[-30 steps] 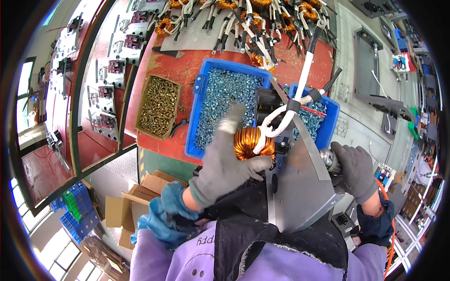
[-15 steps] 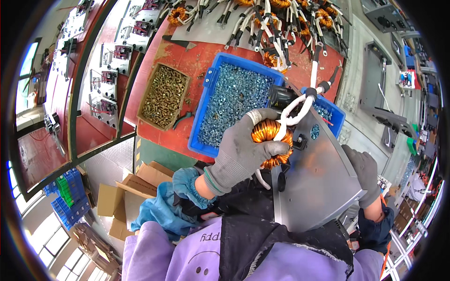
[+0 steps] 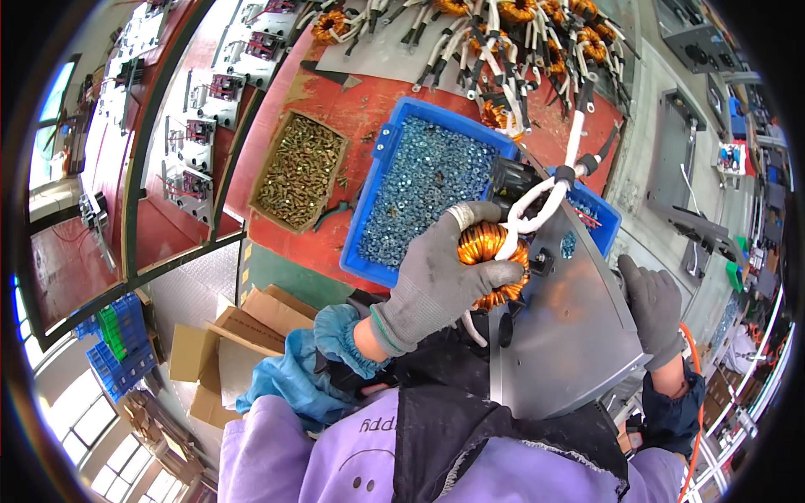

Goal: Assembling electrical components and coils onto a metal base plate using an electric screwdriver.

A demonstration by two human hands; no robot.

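My left hand (image 3: pixel 428 281), in a grey glove, is closed around a copper-wound ring coil (image 3: pixel 482 243), with its thumb across the front. The coil sits against a grey sheet-metal panel (image 3: pixel 562 327) that stands tilted close to my body. Thick white cable (image 3: pixel 528 214) loops up from the coil and passes through a black band. Beside the panel's right edge is my gloved right hand (image 3: pixel 654 310), its fingers loosely extended with nothing visible in them. Whether it touches the panel is unclear. A black part (image 3: pixel 510 178) shows behind the panel's upper left corner.
On the red table stand a blue bin (image 3: pixel 369 201) of small metal nuts and a carton (image 3: pixel 260 201) of brass-coloured screws. A second blue bin (image 3: pixel 610 220) is partly behind the panel. More coils (image 3: pixel 591 46) with white cables lie at the back. An open cardboard box (image 3: pixel 197 352) stands lower left.
The view has shifted slightly. My left hand still holds the coil against the panel. My right hand's fingers look a little straighter and slightly farther from the panel's edge.
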